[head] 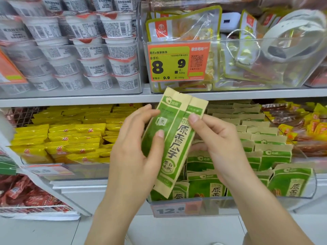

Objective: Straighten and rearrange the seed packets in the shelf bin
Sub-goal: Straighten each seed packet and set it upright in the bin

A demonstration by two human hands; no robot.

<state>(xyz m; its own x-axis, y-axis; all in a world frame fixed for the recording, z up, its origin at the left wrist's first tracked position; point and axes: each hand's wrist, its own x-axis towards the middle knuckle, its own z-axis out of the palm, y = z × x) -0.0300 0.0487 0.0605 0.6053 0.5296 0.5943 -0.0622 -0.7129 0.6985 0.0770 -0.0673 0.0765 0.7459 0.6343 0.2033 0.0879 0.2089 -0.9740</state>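
Shop shelving fills your view, two tiers of clear bins packed with snacks. You hold a pair of green seed packets (174, 138) up in front of the shelf edge (88, 100), tilted with their tops leaning left, one overlapping the other. Your left hand (136, 156) grips them from the left side, its fingers (160, 137) curled round the front and the thumb side hidden behind. Your right hand (217, 144) pinches the right-hand packet, thumb pressed on its face near the top and the other fingers tucked behind it.

Directly below and behind the held pair sits the shelf bin (300, 197), a clear tray with many more green packets (276, 152) standing in uneven rows, some leaning. A blurred price tag (177, 209) reading 12.8 hangs on its front wall. To the left lies a bin of yellow packets (70, 137). Above them stand stacked white cups (85, 50) and a clear bin with an orange price label (178, 61).
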